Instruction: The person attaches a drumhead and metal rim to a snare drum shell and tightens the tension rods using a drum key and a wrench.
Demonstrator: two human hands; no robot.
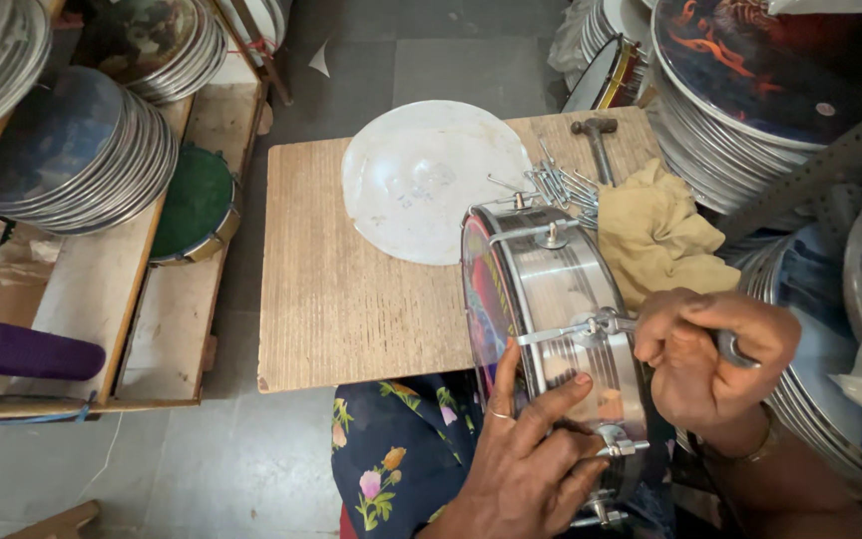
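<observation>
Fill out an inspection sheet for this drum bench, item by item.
Surface: wooden board, worn, partly bare.
Job's things: metal drum on its side at the board's near edge; small tool at a tension lug.
Clutter: white drumhead, loose hooks, hammer, yellow cloth.
Hands: left hand steadies the shell; right hand grips the tool.
Cables: nothing seen.
Surroundings: stacked drum frames on shelves, grey tile floor.

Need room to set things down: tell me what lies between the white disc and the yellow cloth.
In the head view, a pile of metal hooks lies between the white disc and the yellow cloth.
</observation>
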